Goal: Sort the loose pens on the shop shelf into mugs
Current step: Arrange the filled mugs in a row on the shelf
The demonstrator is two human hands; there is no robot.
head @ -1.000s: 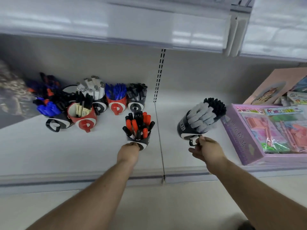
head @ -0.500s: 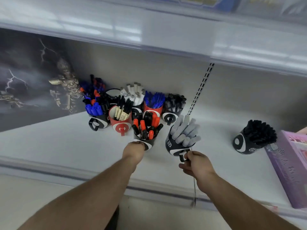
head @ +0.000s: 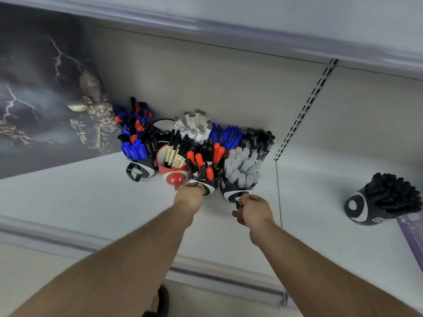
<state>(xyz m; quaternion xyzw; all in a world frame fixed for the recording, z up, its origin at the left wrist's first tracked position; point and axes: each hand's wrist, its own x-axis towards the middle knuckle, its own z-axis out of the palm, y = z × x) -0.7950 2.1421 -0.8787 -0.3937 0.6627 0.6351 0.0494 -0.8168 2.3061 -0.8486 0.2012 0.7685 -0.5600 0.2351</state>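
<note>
We note two mugs in hand at mid-frame. Our left hand (head: pixel 191 196) curls round the handle of the black-and-white mug of red and black pens (head: pixel 204 177); fingers closed on it, knuckles toward us. Our right hand (head: pixel 254 210) pinches the handle of the black-and-white mug of pale grey pens (head: pixel 238 184), thumb and curled fingers on the loop. We judge both are held by the handles so the packed pens stay upright while the mugs go in against the others.

The two mugs sit side by side, touching or nearly so, at the front of the cluster on the white shelf (head: pixel 91 202). Just left of them is a red mug of cream-barrelled pens (head: pixel 171 165), then a black mug of blue markers (head: pixel 137 161). Behind stand white, blue and black pens in further mugs, packed tight, likely to keep one tidy group against the back panel.

Lower right, well apart, a mug of black pens (head: pixel 377 202) leans alone; we judge it is yet to join. No loose pens show on the shelf, so the sorting looks nearly done.

A dark lightning poster (head: pixel 41 99) fills the left of the frame.
</note>
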